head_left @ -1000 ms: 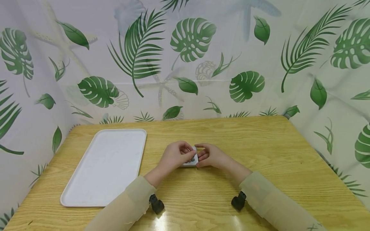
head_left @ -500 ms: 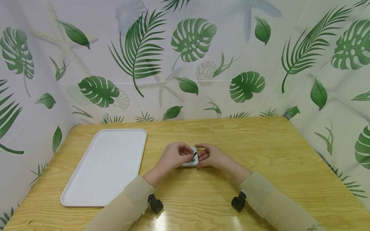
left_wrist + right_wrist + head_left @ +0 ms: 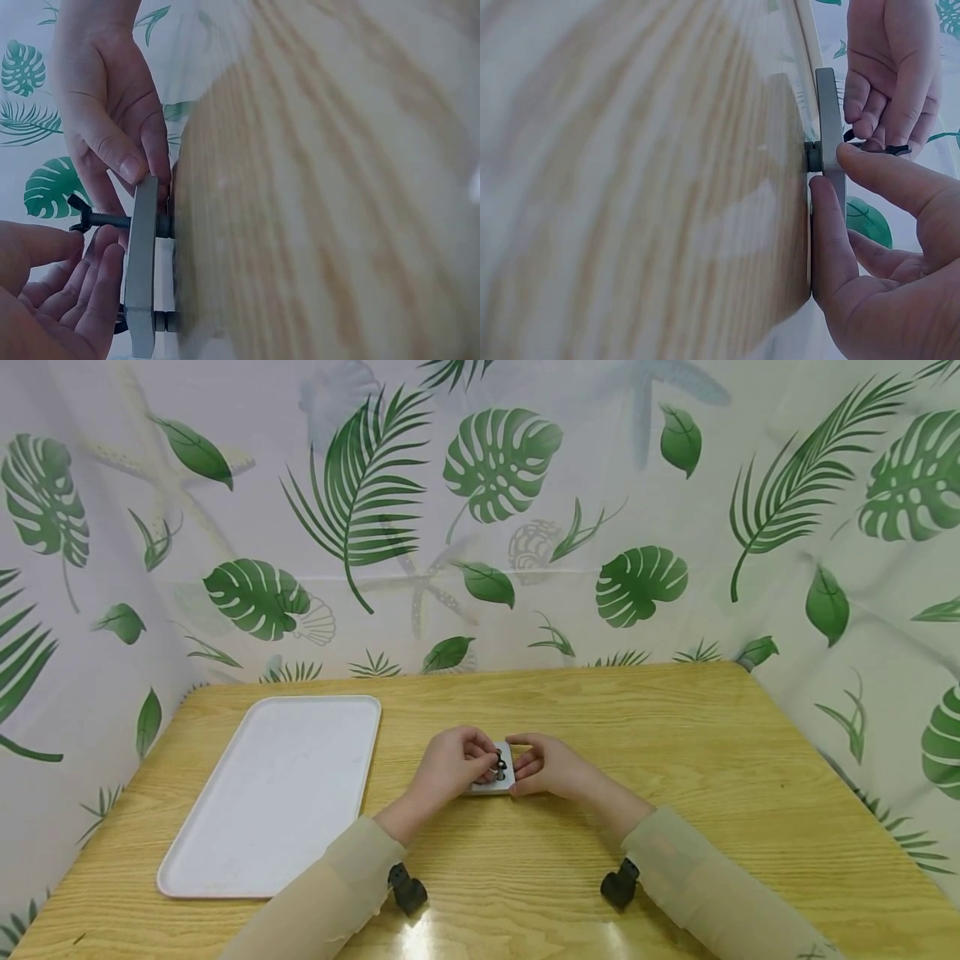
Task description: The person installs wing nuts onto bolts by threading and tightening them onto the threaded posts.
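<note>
A small flat grey-white plate (image 3: pixel 495 785) stands between my hands, with bolts through it whose ends stick out underneath. On the threaded shank of one bolt (image 3: pixel 111 220) sits a black wing nut (image 3: pixel 79 212), well off the plate's face. My left hand (image 3: pixel 452 767) pinches this wing nut between thumb and forefinger, its other fingers curled beneath. My right hand (image 3: pixel 551 764) grips the plate's edge, thumb on the upper face and a finger along the underside in the right wrist view. Lower on the plate, another dark fastener (image 3: pixel 121 321) is mostly hidden behind my left fingers.
A white tray (image 3: pixel 270 793) lies on the wooden table (image 3: pixel 660 735) to the left of my hands. Behind the table hangs a leaf-printed cloth (image 3: pixel 480 610). Each sleeve carries a black wrist camera.
The wing nut's wings have turned between my left thumb and forefinger, which have shifted slightly around it. My right hand and the plate have stayed in place.
</note>
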Demonstrator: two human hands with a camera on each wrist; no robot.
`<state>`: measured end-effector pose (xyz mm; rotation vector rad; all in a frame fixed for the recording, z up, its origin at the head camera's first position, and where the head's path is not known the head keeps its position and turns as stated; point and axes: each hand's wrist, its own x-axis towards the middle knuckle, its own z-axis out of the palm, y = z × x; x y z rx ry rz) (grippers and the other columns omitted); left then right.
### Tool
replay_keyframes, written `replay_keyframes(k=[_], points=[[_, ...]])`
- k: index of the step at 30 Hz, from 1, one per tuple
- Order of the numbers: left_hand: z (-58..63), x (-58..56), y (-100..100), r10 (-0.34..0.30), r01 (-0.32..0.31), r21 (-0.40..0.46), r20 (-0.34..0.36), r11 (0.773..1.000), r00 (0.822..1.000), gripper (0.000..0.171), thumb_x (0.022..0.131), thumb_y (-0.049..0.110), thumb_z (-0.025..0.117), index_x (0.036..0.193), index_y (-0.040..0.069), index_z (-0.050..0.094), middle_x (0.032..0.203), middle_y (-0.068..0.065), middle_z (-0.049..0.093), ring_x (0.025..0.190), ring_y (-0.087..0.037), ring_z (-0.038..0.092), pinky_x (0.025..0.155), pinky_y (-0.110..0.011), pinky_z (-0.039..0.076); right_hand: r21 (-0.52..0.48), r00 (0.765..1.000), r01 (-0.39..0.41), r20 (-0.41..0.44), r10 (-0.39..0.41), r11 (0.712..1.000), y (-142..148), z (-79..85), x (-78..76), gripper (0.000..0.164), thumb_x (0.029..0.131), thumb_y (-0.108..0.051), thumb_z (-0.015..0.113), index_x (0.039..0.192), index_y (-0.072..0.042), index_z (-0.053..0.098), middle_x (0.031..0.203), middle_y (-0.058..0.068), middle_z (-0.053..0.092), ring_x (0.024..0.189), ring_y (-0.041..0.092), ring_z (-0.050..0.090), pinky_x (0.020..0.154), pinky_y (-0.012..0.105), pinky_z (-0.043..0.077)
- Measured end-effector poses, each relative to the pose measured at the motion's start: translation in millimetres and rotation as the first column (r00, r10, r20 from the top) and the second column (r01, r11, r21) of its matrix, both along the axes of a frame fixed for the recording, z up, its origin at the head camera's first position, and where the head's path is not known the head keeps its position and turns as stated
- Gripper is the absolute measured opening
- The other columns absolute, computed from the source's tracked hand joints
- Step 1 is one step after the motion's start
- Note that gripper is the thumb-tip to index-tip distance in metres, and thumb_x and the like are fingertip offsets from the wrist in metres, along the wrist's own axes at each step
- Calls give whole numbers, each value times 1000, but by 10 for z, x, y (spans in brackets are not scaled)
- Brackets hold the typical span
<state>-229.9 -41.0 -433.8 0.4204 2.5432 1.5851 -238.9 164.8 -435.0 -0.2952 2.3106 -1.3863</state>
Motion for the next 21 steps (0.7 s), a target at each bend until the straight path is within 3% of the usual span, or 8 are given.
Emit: replay_keyframes(k=[6, 12, 16, 21], points=[[-18, 14, 0, -9, 8, 37, 27, 999, 1000, 12, 104, 10, 66, 108, 1, 73, 92, -14, 75, 74, -11, 73, 71, -28, 64, -1, 1000, 5, 5, -5, 1000, -4, -3, -7, 82, 90, 4, 81, 161, 3, 38, 123, 22, 66, 100, 17, 70, 86, 28, 60], [-15, 33, -6, -19, 15, 55, 72, 998, 997, 22, 96, 17, 80, 110, 1, 74, 96, -12, 75, 73, -10, 70, 72, -29, 64, 2, 1000, 0, 4, 0, 1000, 10, -6, -4, 83, 90, 3, 80, 161, 3, 38, 123, 22, 65, 103, 19, 70, 88, 30, 61], [-6, 33, -10, -24, 22, 28, 62, 999, 998, 22, 92, 13, 83, 109, 2, 75, 98, -12, 75, 75, -9, 68, 73, -27, 62, 3, 1000, -4, -1, 4, 1000, 12, -13, -6, 83, 90, 2, 81, 161, 3, 38, 123, 21, 65, 103, 19, 70, 88, 30, 61], [-27, 21, -15, -17, 13, 54, 72, 998, 997, 14, 95, 4, 76, 108, -1, 76, 98, -15, 76, 77, -10, 70, 74, -27, 63, 6, 1000, -4, -9, 4, 1000, 4, -19, -15, 83, 89, 3, 81, 161, 3, 38, 122, 22, 66, 101, 18, 70, 88, 29, 61]])
